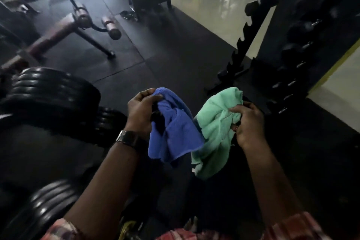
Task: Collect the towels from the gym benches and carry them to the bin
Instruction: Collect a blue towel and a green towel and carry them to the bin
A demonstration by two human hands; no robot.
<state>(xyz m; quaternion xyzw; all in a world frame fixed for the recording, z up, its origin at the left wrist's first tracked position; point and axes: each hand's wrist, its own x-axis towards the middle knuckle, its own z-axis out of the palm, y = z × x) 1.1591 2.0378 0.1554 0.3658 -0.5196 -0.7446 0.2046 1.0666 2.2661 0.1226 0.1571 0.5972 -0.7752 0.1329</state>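
Currently you've got one towel per hand, both held out in front of you at about waist height over the black rubber floor (165,54).

- Your left hand (140,111): fingers curled, thumb on top, gripping the blue towel (175,128) by its upper end. The rest hangs bunched below the hand. There's a watch (127,138) on that wrist.
- Your right hand (247,122): fingers curled into the green towel (216,132), holding it crumpled at the right edge. The loose part hangs down and to the left.
- The blue towel's lower right edge overlaps the green one in this view; can't tell if they actually touch.

Surroundings: stacked black weight plates (50,93) sit close on your left, with a padded bench (58,33) further back on that side. On your right there's a dumbbell rack (292,54), with a pale glossy floor (210,2) beyond it. Checked sleeves (292,226) show at the bottom edge.
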